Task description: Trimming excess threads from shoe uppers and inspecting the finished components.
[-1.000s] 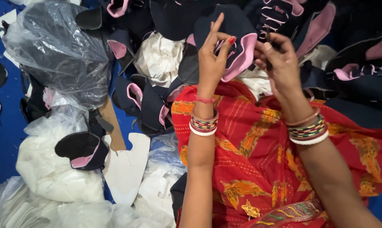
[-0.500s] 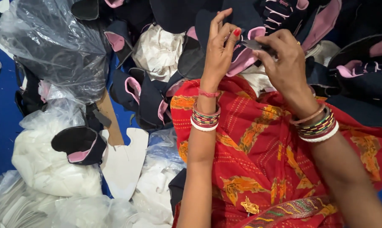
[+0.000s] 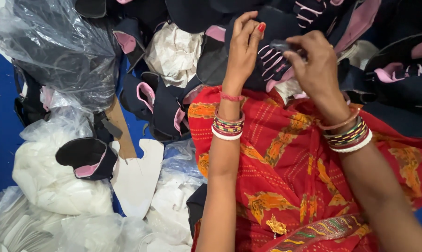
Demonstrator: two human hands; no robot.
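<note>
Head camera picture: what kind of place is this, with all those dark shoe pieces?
Probably a shoe-making workshop. Both hands work a dark laced shoe upper; more uppers, white sole cutouts and plastic bags lie around.

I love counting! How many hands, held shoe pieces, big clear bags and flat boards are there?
Hands: 2, left hand and right hand
Held shoe piece: 1
Clear bag: 1
Flat boards: 2, white board and brown board
Total: 6
</note>
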